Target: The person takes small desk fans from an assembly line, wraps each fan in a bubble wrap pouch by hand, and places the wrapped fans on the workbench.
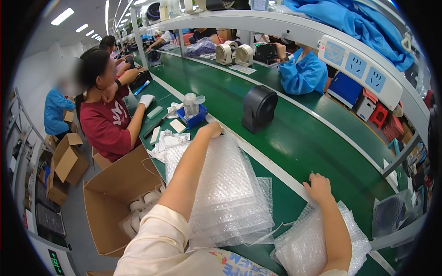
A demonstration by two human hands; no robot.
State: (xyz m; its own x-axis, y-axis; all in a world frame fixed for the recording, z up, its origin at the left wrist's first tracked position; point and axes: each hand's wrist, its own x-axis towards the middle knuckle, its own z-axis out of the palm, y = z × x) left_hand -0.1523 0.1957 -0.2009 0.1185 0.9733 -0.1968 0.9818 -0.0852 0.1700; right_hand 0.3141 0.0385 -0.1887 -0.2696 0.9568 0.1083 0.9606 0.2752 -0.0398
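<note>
"Your pale sleeve (159,234) is nearest. Beyond it, your left hand (211,131) is at the far edge of the large bubble-wrap stack (225,198), which covers the left part of the desk (282,202)."

"Which step am I at?"

"You seem to be handling the sheets. I think the next move calls for parting one sheet by its corner, gently, because the layers may cling."

"And my right hand (318,187)?"

"Its fingers are loosely spread, with nothing seen in them, by the rail (262,159) along the desk's far edge. Your forearm crosses the small bubble-wrap pile (294,241) towards the near right corner."

"What can you not see?"

"Your left fingertips are hidden, so I cannot tell if they pinch a sheet. Your left arm partly covers the round parts (145,202) in the box (108,216), and the small pile's bottom is cut off."
</note>
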